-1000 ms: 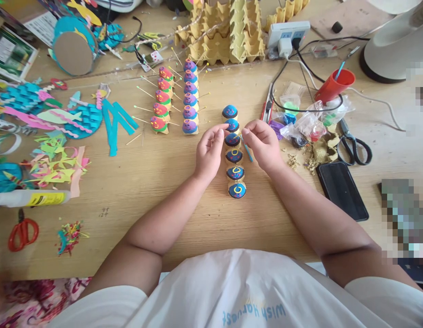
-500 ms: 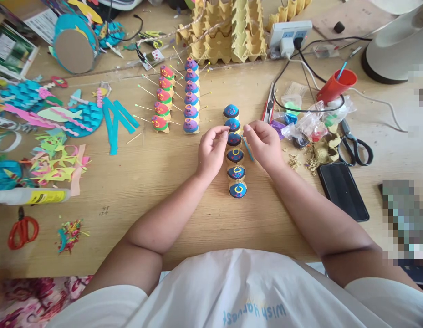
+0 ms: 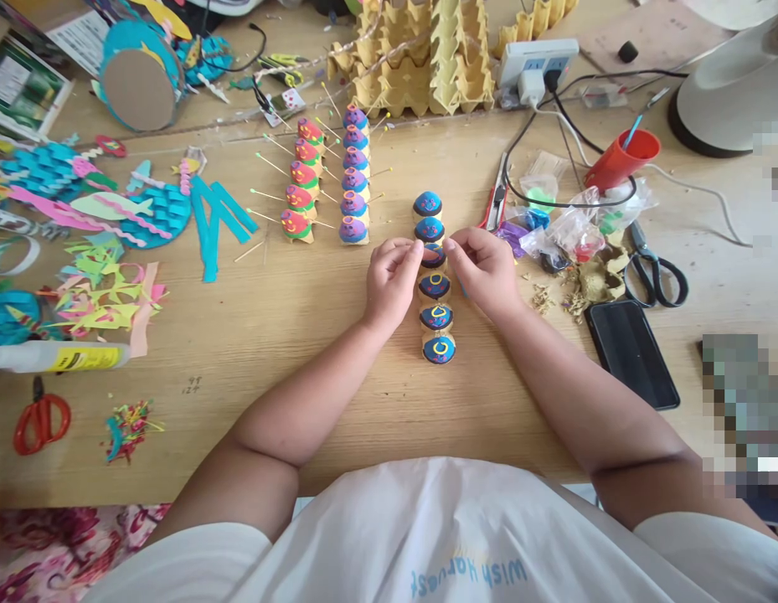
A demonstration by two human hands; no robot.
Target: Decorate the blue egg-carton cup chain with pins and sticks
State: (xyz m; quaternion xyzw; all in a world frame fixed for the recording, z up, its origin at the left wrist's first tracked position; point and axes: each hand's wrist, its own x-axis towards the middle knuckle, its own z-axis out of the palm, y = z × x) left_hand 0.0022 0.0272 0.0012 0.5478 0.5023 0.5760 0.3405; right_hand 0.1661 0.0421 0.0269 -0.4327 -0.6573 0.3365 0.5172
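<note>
Six-domed blue row (image 3: 439, 318) standing on table (image 3: 238, 427), running twelve to six o'clock. Left hand (image 3: 394, 272) hovering at its nine o'clock side, right hand (image 3: 487, 266) at three, both near upper domes. Fingers of both curling inward, thumbs closing toward forefingers; whether anything is being gripped, cannot tell. From blue row: purple row (image 3: 353, 180) standing toward eleven, red cup (image 3: 622, 161) leaning toward two, black-handled scissors (image 3: 657, 280) lying toward three, phone (image 3: 632, 353) toward four.
</note>
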